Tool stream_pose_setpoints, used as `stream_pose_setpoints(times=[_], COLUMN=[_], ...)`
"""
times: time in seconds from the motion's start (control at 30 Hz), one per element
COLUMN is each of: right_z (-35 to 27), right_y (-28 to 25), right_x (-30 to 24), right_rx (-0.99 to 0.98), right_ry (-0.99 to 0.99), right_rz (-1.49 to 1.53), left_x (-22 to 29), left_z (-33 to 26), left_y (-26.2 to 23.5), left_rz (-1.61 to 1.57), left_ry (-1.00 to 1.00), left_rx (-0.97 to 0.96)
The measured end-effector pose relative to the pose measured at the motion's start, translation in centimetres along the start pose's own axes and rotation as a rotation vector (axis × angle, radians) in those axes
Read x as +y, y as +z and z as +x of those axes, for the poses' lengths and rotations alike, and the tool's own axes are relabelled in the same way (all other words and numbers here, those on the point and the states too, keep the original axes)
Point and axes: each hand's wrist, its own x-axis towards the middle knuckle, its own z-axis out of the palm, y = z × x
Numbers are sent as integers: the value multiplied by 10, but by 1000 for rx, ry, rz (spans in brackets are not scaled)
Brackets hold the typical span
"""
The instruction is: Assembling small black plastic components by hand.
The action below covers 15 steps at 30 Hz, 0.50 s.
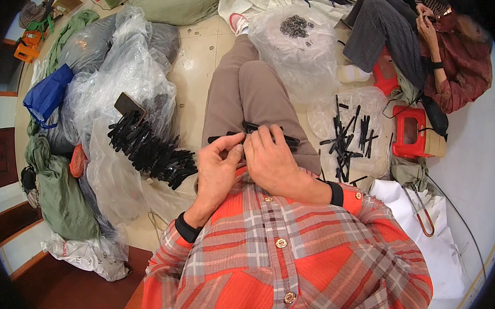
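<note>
Over my lap, my left hand [218, 169] is closed in a pinch, thumb against forefinger, at a narrow black strip [221, 138] that sticks out to its left. Right beside it, my right hand [273, 163] has its fingers curled down over another black strip piece [251, 126], whose end shows past the fingertips. More black strips [291, 142] show beyond the right hand on my thigh. The fingertips of both hands nearly meet, and what lies between them is mostly hidden.
A heap of black strips [143, 147] lies on clear plastic at left, a phone [128, 105] by it. Loose strips [347, 139] spread on plastic at right. Small dark metal parts [296, 27] sit on a plastic bag ahead. A red stool [409, 131] and another person [453, 59] are at right.
</note>
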Motion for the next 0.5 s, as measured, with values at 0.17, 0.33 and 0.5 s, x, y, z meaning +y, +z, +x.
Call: stream_pose_setpoints(times=[0.17,0.33,0.5], right_z=[-3,15,17], right_y=[0,-10,-16], right_x=[14,27,26], right_rx=[-8,241,-85], right_ry=[176,281,483], right_rz=[626,1032,1489], left_x=[-7,-4,4], left_z=[11,15,13], left_y=[-19,-34,-32], left_rz=[-371,-628,-569], left_ry=[-60,-79,-35], left_rx=[-80,-343,-338])
